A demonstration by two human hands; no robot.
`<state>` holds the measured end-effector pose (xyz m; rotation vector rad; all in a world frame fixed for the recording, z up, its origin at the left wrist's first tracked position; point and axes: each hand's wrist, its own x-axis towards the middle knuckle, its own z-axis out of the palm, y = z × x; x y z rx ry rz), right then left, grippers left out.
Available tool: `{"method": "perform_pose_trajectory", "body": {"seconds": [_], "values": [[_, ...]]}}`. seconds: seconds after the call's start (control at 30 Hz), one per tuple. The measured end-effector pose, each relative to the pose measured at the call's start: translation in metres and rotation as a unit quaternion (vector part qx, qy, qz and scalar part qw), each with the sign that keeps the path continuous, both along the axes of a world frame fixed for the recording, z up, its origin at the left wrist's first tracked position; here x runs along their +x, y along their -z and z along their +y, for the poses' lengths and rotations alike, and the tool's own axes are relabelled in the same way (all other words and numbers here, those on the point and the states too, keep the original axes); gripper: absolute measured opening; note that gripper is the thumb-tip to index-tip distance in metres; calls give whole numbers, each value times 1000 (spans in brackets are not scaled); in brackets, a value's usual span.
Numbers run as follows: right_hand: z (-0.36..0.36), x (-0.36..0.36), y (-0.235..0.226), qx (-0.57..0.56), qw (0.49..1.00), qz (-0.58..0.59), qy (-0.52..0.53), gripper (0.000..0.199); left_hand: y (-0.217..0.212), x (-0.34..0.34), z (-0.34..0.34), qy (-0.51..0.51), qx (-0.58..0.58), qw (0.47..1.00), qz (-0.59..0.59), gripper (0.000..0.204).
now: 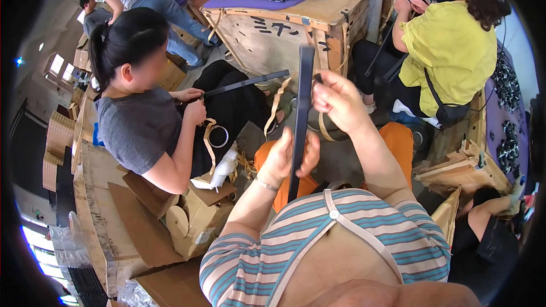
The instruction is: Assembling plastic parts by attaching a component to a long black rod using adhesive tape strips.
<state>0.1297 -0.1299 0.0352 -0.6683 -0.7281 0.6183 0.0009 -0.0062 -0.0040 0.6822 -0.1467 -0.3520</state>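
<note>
The person is holding a long black strip nearly upright in front of the chest. The left hand is gripping it low down; the right hand is pinching it higher, just right of the strip. Beyond its top end is standing a wooden crate, leaving little room forward.

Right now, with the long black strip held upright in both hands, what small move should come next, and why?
Probably slide the right hand a little further up the black strip. It pinches near the top while the left hand grips lower down, so the top end above the right hand stands unsupported. What the right fingers are working at is too small to tell, so keep the left grip as it is.
</note>
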Motion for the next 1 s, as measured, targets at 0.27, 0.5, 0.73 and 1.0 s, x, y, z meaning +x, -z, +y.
{"method": "perform_pose_trajectory", "body": {"seconds": [0.27,0.5,0.73,1.0], "values": [[-23,11,8,-108,990,-90,17,36,-5,-8,17,-144,116,979,-86,41],[-26,-22,-4,-232,941,-231,-88,46,-24,22,33,-239,131,962,27,20],[-29,-29,3,-270,944,-185,-37,13,-32,26,25,-261,200,943,59,14],[-16,-38,10,-108,961,-244,74,6,-17,22,20,-144,152,975,72,15]]}}
